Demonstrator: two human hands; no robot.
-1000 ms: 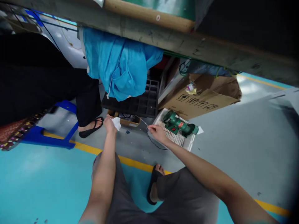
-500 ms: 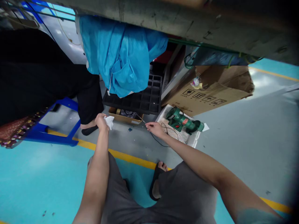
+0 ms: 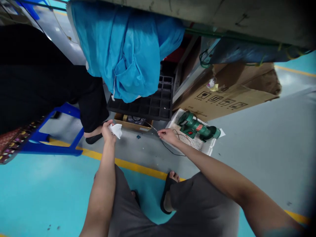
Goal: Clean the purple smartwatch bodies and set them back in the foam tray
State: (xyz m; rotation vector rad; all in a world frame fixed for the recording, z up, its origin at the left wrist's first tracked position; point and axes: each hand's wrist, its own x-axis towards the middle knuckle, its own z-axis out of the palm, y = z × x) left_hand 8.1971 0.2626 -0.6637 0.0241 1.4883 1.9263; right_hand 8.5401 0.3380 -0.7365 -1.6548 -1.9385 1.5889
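A crumpled white tissue or cloth sticks out of my left hand, whose fingers are closed around it. My right hand pinches one end of a thin, light metallic rod, which points up and left over an open cardboard box. Its exact kind is too small to tell. Inside that box are dark items and a tan roll, partly hidden under a black gridded tray. Just right of my right hand, a green bench grinder rests on a white ribbed foam slab.
Blue cloth hangs from the workbench edge above. A large cardboard carton stands behind the grinder. At left, a person in black clothing sits by a blue stool. A black cord lies on the floor.
The view has shifted slightly, moving the bench and cloth upward in the picture. Both hands keep their holds; the right hand and rod appear slightly farther right.
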